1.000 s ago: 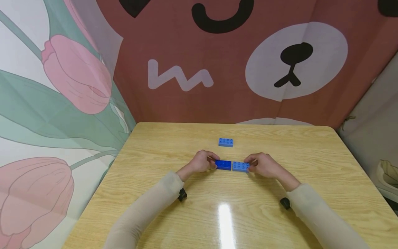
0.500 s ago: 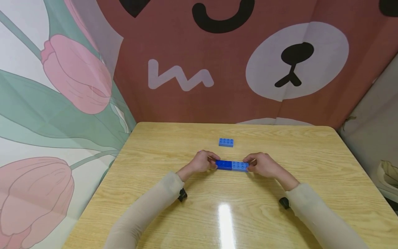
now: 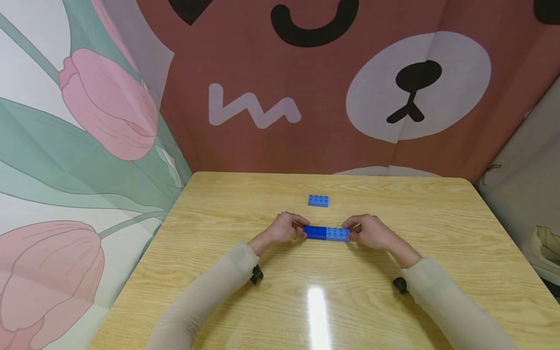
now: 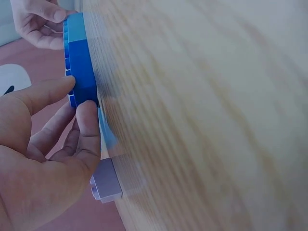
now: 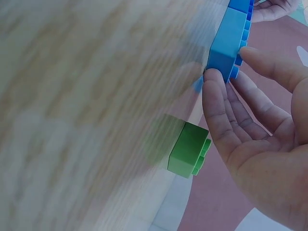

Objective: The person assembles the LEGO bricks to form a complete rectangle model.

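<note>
A dark blue toy building brick (image 3: 315, 233) and a light blue toy building brick (image 3: 337, 234) lie end to end on the wood-grain surface (image 3: 358, 311), short sides touching, studs up, the dark one on the left. The left hand (image 3: 285, 227) has the left end of the dark brick in its grip, pinched between thumb and fingers. The right hand (image 3: 371, 232) pinches the right end of the light brick in the same way.

Farther off, apart from the pair, sits a second light blue brick (image 3: 318, 201) with two rows of studs. The left wrist view shows a pale purple brick (image 4: 108, 180) to the left of the pair, and the right wrist view a green brick (image 5: 188, 150) to the right.

Pale sleeves (image 3: 203, 291) cover both forearms, each with a small black device (image 3: 256, 274) near the cuff. At the far edge hangs a reddish-brown backdrop (image 3: 262, 150) printed with a cartoon muzzle; tulip-patterned fabric (image 3: 109, 107) hangs at left.
</note>
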The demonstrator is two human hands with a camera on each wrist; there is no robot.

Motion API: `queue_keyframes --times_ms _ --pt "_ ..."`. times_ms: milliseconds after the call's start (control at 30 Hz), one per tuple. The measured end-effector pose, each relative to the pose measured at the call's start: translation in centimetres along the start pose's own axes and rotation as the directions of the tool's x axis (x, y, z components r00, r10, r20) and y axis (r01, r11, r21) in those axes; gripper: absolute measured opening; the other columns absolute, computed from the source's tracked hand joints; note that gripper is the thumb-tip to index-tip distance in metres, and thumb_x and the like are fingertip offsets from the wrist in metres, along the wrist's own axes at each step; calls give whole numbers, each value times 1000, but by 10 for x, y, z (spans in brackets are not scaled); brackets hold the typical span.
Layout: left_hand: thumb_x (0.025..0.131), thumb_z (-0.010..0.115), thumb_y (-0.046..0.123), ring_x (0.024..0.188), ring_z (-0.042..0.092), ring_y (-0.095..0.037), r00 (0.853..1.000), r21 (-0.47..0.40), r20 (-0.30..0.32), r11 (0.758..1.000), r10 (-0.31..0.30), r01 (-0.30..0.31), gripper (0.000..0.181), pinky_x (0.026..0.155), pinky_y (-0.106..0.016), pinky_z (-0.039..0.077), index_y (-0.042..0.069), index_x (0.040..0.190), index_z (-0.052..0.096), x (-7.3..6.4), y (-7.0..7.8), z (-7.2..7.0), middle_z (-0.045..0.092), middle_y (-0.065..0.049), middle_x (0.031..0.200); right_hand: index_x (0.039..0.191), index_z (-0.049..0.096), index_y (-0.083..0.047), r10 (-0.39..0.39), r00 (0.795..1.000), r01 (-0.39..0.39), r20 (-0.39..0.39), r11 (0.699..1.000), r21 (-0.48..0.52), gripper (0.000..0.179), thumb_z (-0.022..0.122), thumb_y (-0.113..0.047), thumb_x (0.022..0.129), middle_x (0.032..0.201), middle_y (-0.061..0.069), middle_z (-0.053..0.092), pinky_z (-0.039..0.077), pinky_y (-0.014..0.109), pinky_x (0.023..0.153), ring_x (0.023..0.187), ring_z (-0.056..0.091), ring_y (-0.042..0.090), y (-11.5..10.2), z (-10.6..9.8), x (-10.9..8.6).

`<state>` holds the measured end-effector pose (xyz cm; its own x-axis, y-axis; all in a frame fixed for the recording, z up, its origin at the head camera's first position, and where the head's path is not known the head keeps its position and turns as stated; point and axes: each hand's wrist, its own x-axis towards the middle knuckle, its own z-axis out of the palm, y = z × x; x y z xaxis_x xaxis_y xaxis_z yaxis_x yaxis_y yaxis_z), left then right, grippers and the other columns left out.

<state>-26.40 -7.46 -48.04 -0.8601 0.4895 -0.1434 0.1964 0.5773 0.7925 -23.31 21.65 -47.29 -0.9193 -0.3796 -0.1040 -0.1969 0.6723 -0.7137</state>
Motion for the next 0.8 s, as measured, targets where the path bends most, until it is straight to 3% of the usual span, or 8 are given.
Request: queue_keyframes --times_ms 333,800 --pt "89 79 3 83 64 -11 999 -3 1 999 42 -42 29 71 -26 53 5 118 75 1 -3 0 70 1 98 123 68 1 -38 999 39 -25 999 10 27 69 -6 96 115 17 68 57 37 73 97 68 28 -3 -10 0" --pt "90 79 4 85 63 -9 999 16 9 999 44 -44 31 76 -25 52 5 121 73 3 -3 1 71 -1 106 124 67 2 -41 994 42 -104 999 4 31 71 -13 97 114 16 68 57 39 74 97 67 30 -10 -19 11"
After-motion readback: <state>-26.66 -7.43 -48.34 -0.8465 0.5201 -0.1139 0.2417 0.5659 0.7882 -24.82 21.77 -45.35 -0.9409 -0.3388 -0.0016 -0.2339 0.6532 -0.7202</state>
